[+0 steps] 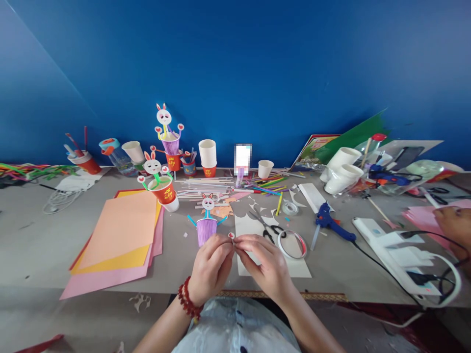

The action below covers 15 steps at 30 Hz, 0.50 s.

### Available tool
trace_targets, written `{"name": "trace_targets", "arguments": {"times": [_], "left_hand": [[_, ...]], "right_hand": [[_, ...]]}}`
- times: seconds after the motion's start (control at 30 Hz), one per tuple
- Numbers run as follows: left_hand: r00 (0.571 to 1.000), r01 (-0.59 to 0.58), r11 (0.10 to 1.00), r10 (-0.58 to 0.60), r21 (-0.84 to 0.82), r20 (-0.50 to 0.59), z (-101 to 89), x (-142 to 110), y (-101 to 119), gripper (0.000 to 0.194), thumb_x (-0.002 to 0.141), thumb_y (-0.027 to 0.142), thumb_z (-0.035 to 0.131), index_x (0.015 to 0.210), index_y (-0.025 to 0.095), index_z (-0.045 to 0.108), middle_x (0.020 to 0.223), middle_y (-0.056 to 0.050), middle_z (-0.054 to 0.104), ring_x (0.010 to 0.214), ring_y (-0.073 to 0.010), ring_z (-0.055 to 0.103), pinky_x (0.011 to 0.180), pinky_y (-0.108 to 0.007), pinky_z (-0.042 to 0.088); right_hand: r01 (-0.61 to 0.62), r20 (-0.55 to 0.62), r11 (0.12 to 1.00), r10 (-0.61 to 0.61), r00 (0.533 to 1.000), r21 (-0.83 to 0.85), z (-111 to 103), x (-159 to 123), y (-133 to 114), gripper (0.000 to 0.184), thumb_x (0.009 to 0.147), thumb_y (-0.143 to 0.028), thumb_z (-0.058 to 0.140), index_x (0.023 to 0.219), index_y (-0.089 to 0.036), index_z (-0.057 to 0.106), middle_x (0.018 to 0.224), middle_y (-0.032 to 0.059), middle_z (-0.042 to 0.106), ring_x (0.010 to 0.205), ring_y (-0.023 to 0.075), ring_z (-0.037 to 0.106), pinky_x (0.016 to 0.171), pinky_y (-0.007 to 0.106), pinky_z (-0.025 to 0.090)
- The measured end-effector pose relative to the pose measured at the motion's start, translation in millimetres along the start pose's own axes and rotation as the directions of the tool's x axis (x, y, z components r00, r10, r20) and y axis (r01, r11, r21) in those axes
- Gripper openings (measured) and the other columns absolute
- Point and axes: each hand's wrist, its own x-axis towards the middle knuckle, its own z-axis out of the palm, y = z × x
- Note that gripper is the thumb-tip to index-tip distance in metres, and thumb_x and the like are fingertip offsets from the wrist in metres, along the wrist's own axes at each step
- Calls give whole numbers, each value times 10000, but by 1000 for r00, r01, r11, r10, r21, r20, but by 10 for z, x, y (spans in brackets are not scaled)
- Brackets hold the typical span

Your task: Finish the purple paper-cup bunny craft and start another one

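My left hand [213, 260] and my right hand [264, 264] meet fingertip to fingertip near the table's front edge. Both are closed in a pinch around a small white paper disc [231, 236] with a red mark; fingers cover much of it. Just beyond my left hand stands a purple paper cup [206, 231] with blue strip arms and a white bunny face [208, 202]. To the right of my right hand lies a roll of tape [292, 244], with black-handled scissors [270, 230] behind it on white paper [250, 230].
Coloured paper sheets [117, 230] are stacked at left, near bunny cups [162, 190]. At right lie a blue glue gun [333, 221] with its cord and a white power strip [393, 260]. Another person's hand [454, 223] shows at the right edge. Paper strips and cups line the back.
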Motion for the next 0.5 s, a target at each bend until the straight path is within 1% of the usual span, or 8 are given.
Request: {"name": "trace_targets", "arguments": {"times": [0.17, 0.27, 0.37, 0.5], "left_hand": [[1000, 24, 999, -24, -22, -4, 5, -10, 30, 288, 884, -14, 484, 1082, 185, 550, 974, -100, 616, 874, -189, 579, 772, -331, 518], [999, 31, 999, -31, -24, -8, 8, -15, 38, 284, 895, -1, 474, 1088, 194, 551, 973, -100, 616, 877, -194, 587, 774, -336, 522], [1000, 15, 1000, -15, -18, -5, 7, -14, 36, 296, 902, 10, 467, 1113, 200, 550, 983, -103, 618, 882, -198, 594, 775, -342, 526], [1000, 17, 1000, -17, -14, -3, 12, -10, 42, 291, 898, 10, 472, 1107, 195, 554, 974, -104, 622, 879, -200, 589, 776, -345, 522]], "right_hand": [[25, -27, 999, -26, 999, -28, 6, -4, -24, 254, 898, -48, 575, 1041, -244, 653, 982, 67, 747, 965, 212, 715, 848, 346, 592], [10, -8, 1000, -10, 1000, 6, -13, -9, -25, 243, 912, -71, 570, 1053, -248, 657, 999, 72, 746, 981, 221, 712, 854, 359, 594], [-2, 9, 999, 2, 1000, 32, -34, 0, -30, 227, 925, -92, 570, 1059, -251, 661, 1008, 76, 749, 988, 227, 712, 857, 366, 597], [29, -17, 999, -30, 999, -17, -25, 28, -50, 237, 911, -78, 564, 1041, -252, 661, 971, 71, 756, 937, 219, 721, 825, 359, 606]]}}
